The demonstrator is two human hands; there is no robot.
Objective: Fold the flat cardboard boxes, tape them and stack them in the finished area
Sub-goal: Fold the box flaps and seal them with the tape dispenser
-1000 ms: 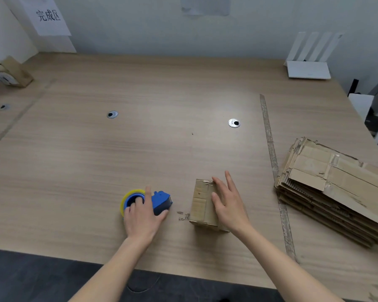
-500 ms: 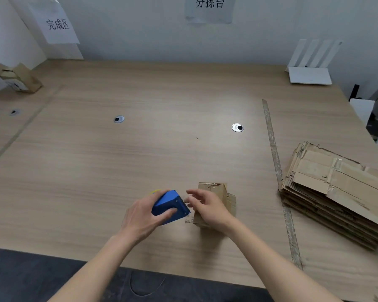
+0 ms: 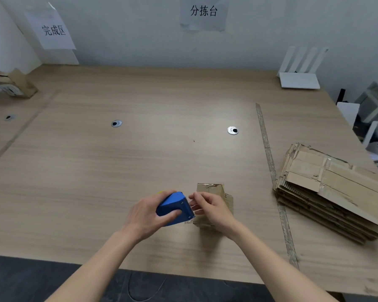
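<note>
One small box [image 3: 212, 190] stands folded, untaped; left hand [image 3: 146, 216] grips the tape dispenser [image 3: 174, 209]; right hand [image 3: 212, 209] pinches its tape end. Flat stack [image 3: 332, 192] waits.

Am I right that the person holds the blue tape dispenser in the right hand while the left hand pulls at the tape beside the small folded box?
Not quite: the hands are swapped. In the head view the left hand grips the blue tape dispenser, and the right hand pulls at the tape beside the small folded box.

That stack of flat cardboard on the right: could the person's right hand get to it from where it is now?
Probably yes. The right hand is pinching tape at the blue dispenser, but only bare table lies between it and the flat cardboard stack. It would have to let go first.
</note>
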